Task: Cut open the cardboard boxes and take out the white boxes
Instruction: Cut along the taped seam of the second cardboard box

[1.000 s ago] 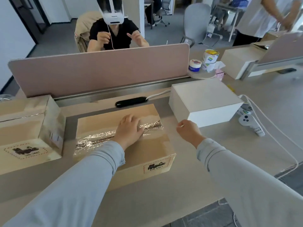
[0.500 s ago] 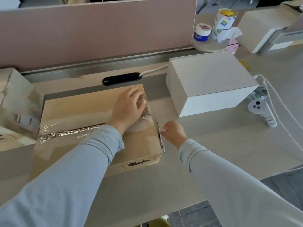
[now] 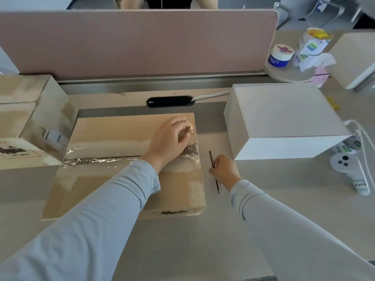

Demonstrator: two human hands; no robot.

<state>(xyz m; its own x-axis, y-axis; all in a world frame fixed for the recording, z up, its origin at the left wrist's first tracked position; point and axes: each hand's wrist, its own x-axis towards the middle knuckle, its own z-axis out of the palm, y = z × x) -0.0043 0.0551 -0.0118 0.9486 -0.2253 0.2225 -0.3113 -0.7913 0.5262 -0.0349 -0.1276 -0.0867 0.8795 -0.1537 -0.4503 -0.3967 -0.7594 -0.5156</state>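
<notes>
Cardboard box [image 3: 113, 138]: set mid-worktop [image 3: 274, 199], lid taped shut along the centre seam [image 3: 97, 160]; the tape is crumpled and glossy and is also wrapped over the right end.
Left hand [image 3: 170, 140]: rested on the lid near the right end, fingers loosely bent, nothing gripped.
Right hand [image 3: 224, 171]: fingers closed round a thin cutter [image 3: 211, 159], held just beside the box's right side, tip pointed away from the body. Blade extension cannot be told.
Step (judged): cut not yet started; the right-end tape is the likely entry.
Risk 1: the left hand lies on the seam line, so fingers get cut if the blade is drawn along the seam towards it.
Risk 2: if the blade is sunk too deep, whatever is packed inside gets scored. Contents not visible.
Risk 3: hold-down looks light, so the box can be pushed along the smooth worktop and the blade can skip.
Risk 4: crumpled tape can snag the blade, and a jerk follows.
White box [image 3: 284, 114]: already out, stood to the right near the cutter hand; room on that side is limited.
Second cardboard box [image 3: 26, 118]: just beside, on the left, sealed.
Controller [image 3: 345, 163] and cable [image 3: 363, 134]: far right, beyond the white box, clear of the cut.
Behind: divider panel [image 3: 138, 41], with a black outlet [image 3: 170, 101] between it and the box; no obstruction.
</notes>
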